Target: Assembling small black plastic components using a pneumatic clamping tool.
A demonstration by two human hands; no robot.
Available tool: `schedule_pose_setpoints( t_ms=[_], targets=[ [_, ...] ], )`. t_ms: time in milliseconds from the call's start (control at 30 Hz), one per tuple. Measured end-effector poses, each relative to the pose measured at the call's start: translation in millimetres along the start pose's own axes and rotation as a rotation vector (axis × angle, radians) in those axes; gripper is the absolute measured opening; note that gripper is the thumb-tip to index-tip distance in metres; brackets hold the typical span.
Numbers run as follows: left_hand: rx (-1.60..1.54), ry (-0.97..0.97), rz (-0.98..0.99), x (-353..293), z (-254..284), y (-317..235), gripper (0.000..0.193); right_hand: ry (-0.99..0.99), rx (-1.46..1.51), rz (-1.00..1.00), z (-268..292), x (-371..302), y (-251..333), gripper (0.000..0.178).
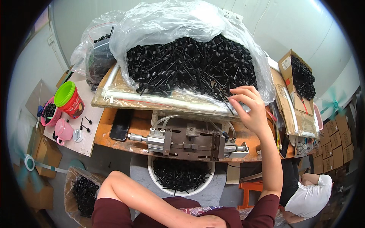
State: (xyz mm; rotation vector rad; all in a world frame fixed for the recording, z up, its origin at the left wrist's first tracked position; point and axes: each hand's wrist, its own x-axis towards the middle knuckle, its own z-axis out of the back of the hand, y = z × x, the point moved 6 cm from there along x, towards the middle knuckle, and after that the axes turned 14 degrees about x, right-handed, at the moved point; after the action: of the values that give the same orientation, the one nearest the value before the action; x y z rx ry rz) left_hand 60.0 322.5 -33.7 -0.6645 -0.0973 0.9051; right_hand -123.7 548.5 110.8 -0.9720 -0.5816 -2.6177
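Observation:
A big heap of thin black rods with thicker heads (190,64) fills a clear plastic bag (167,21) lying open on a raised board. At the heap's front right edge is my right hand (249,108), its thumb and fingers curved but apart. One black rod (230,107) slants down beside the thumb tip; no firm hold on it shows. My left forearm crosses my lap, with my left hand (211,221) against my body at the lower edge, its fingers hidden. Below the board, between my arms, a metal clamping fixture (190,142) with pneumatic cylinders sits on the wooden bench.
A white basket (150,171) of black rods rests on my lap. At left stand a red bucket with a green rim (72,100), a pink cup (63,129) and a phone (120,125). Cartons (286,66) hold more rods. Another person (310,195) sits at lower right.

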Motion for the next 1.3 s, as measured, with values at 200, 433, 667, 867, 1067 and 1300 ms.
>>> schedule_pose_setpoints(
  t_ms=[200, 433, 667, 867, 1067, 1300],
  targets=[
    [0.025, 0.015, -0.048, 12.5, -3.7, -2.3, 0.015, 0.027, 0.036, -0.107, 26.3, -18.9, 6.9, 0.006],
    [0.075, 0.031, -0.097, 31.8, -2.8, -9.3, 0.02, 0.043, -0.016, -0.099, 22.8, -27.3, 3.3, 0.005],
    [0.082, 0.027, -0.171, 53.5, 2.5, -16.3, 0.027, 0.038, 0.019, -0.088, 16.4, -26.5, 4.2, 0.005],
    [0.036, -0.002, -0.228, 49.3, 7.1, -25.8, 0.035, 0.004, 0.059, -0.077, 7.3, -24.9, -1.0, 0.007],
    [-0.136, 0.038, -0.435, 24.2, 18.7, -27.6, 0.044, -0.147, -0.145, -0.088, -9.5, -21.3, -22.6, 0.012],
    [-0.58, 0.014, -0.762, -45.2, 41.8, -11.9, 0.055, 0.215, -0.19, -0.318, -35.6, 7.0, -46.1, 0.041]
  ],
)
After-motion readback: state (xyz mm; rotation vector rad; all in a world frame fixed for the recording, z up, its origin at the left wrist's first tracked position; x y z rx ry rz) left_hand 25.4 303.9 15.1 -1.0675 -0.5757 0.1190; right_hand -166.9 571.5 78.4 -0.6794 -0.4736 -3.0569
